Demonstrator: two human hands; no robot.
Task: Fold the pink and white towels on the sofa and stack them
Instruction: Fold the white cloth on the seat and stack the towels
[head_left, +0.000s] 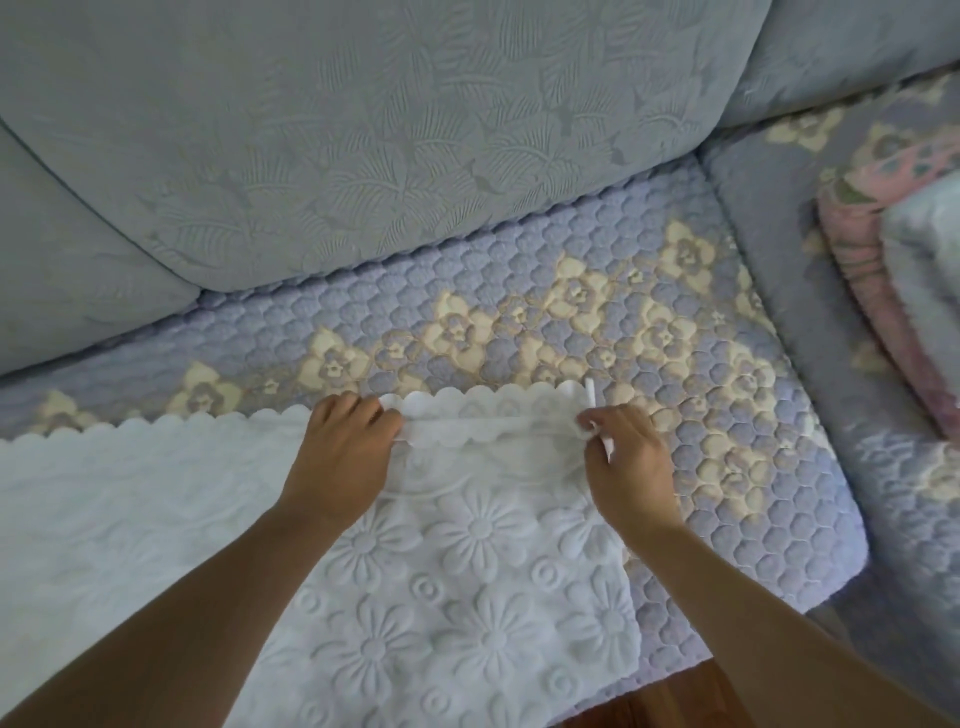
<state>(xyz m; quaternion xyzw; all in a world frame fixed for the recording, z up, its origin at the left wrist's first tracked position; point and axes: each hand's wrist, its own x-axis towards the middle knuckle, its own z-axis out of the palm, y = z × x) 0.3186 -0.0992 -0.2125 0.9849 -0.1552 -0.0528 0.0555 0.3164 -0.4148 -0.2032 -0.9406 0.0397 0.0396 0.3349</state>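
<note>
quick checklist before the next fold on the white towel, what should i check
1. Left hand grips the white towel at its scalloped edge: ok.
2. Right hand pinches the far right corner: ok.
3. Far edge turned over evenly between the hands: cannot tell.
4. Towel lies flat on the seat cushion: ok; the near part overhangs the front.
5. Pink towel clear of the fold, on the next seat: ok.
</note>
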